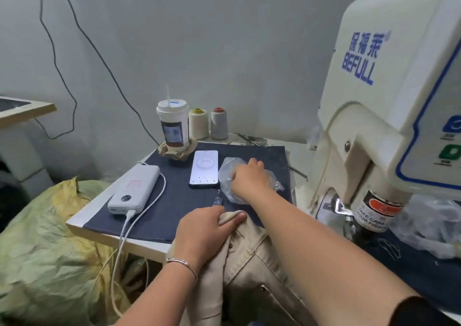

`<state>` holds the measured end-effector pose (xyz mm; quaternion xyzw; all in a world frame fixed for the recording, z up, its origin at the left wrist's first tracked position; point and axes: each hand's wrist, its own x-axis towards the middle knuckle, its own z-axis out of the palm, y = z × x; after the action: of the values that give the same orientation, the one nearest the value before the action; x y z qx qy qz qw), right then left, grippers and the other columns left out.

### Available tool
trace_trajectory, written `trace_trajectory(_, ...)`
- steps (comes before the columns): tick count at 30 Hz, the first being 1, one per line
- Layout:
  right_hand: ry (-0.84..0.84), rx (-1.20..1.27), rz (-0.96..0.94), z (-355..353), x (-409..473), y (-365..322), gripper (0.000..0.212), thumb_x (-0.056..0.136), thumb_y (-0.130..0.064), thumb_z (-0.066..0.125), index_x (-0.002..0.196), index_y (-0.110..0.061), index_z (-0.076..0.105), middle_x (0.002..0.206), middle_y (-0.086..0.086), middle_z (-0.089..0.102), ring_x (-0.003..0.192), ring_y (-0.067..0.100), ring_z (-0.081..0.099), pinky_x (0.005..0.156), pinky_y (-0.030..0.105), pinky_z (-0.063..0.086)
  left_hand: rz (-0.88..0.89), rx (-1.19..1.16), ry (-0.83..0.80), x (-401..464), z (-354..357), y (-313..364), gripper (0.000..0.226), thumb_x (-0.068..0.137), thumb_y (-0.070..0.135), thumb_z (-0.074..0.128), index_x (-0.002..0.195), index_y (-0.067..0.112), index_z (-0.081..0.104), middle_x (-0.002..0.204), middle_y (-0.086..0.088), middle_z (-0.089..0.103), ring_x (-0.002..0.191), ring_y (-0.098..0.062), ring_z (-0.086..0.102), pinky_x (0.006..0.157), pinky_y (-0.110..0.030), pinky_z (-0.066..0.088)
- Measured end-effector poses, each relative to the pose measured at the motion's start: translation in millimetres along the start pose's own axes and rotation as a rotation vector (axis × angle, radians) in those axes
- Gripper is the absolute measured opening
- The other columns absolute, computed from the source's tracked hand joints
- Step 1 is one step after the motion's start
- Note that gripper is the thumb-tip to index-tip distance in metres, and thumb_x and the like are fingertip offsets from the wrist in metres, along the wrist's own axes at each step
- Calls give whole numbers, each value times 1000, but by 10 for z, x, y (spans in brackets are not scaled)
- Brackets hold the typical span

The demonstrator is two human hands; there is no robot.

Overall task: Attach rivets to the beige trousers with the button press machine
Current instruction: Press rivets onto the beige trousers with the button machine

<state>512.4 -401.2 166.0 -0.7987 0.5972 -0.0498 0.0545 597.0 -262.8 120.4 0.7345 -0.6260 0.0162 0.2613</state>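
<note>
Beige cotton trousers (249, 263) are pinched at the waistband by the left hand (207, 228). Right hand (249, 176), fingers curled, is dipped into the crinkled clear plastic bag (229, 176) just ahead; rivets could be spilled if snagged.

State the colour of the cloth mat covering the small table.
Dark navy blue cloth mat, best seen in the head view.

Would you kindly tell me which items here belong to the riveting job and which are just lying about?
For the job:
beige cotton trousers
cream button press machine
clear plastic bag

Lying about:
white power bank
white smartphone
lidded paper drink cup
two thread cones
</note>
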Motion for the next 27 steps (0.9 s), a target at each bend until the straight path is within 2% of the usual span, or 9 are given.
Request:
trace_trajectory(3,0,-45,53,90,108,-27,52,89,-29,60,137,-16,47,141,6,32,129,26,29,86,33,38,8,2,-5,3,12,-5,75,68,91,14,59,22,42,57,8,52,61,-14,49,46,-27,24)
trace_trajectory(8,48,-21,109,112,195,-17,48,87,-23,63,133,-13,53,136,6,37,125,25,35,75,32,33,19,1,2,-3,4,8,75,66,92,11,57,23,40,54,8,48,55,-10,42,45,-25,21)
trace_trajectory(12,64,24,82,151,219,-40,50,86,-23,66,133,-13,52,135,7,38,125,26,36,78,33,38,8,17,1,-1,8,17,81,64,92,7,61,20,43,57,7,52,54,-8,43,46,-26,21)
trace_trajectory(18,89,54,80,172,228,-51,48,85,-16,67,131,-11,54,135,7,41,124,27,38,73,33,34,0,14,-11,-5,2,17,76,68,90,13,60,20,41,56,7,50,56,-9,43,46,-26,21)
trace_trajectory(23,133,76,93,174,213,-34,45,88,-9,61,132,-5,51,135,9,43,123,28,41,74,32,34,0,12,-5,-8,3,25,77,67,91,11,59,20,40,55,8,49,53,-7,41,46,-26,21)
trace_trajectory(27,113,7,55,153,197,-42,44,88,-10,60,131,-5,51,137,8,38,125,27,35,74,33,36,3,14,2,-11,5,22,77,67,92,10,59,21,40,54,7,50,51,-5,41,46,-26,20)
